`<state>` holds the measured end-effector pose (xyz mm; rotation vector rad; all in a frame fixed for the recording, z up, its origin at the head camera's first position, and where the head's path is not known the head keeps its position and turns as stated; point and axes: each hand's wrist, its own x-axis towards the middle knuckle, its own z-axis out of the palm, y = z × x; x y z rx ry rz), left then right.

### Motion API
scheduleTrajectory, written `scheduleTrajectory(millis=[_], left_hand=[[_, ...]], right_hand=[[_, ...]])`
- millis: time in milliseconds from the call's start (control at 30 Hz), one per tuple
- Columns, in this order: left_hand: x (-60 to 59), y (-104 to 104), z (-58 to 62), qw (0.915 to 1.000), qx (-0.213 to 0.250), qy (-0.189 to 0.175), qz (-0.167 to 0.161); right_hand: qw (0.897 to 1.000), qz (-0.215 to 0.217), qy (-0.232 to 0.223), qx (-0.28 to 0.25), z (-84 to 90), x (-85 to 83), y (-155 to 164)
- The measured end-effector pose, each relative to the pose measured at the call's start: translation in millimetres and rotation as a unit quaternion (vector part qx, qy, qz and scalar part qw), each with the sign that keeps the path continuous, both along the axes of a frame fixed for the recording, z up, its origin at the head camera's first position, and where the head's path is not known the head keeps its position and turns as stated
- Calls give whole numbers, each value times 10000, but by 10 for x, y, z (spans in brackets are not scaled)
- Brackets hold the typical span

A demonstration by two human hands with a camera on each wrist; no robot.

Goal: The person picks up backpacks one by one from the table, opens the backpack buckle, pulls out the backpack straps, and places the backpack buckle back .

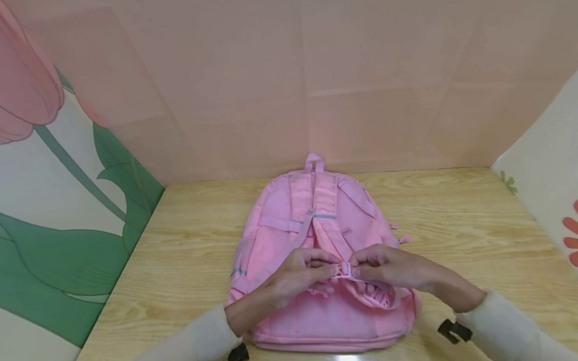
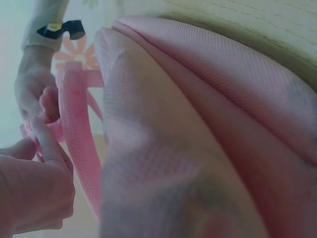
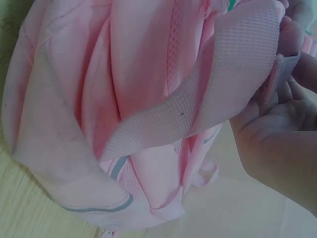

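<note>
A pink backpack lies on the table with its shoulder straps facing up and its top loop pointing to the back wall. Over its lower half, both hands meet at a small pink plastic buckle. My left hand pinches the buckle's left side between thumb and fingers. From the other side, my right hand pinches the strap at the buckle. In the right wrist view, a wide pink webbing strap loops down from the right hand. The fingertips partly hide the buckle.
The wood-grain table extends to both sides of the backpack. A plain pinkish wall stands behind it. Flower-printed panels rise at the left and right. Black clips hang near the sleeves.
</note>
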<state>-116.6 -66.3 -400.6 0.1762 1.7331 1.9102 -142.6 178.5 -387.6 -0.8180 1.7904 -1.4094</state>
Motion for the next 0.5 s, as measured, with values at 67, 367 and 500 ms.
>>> scheduleTrajectory(millis=[67, 367, 500], left_hand=[[1, 2, -2, 10000, -4, -5, -3], [5, 10, -23, 10000, -37, 8, -6], [2, 14, -31, 10000, 1, 33, -19]], right_hand=[[10000, -13, 51, -10, -4, 1, -5], [9998, -18, 192, 47, -8, 14, -39], [9998, -17, 166, 55, -9, 10, -44]])
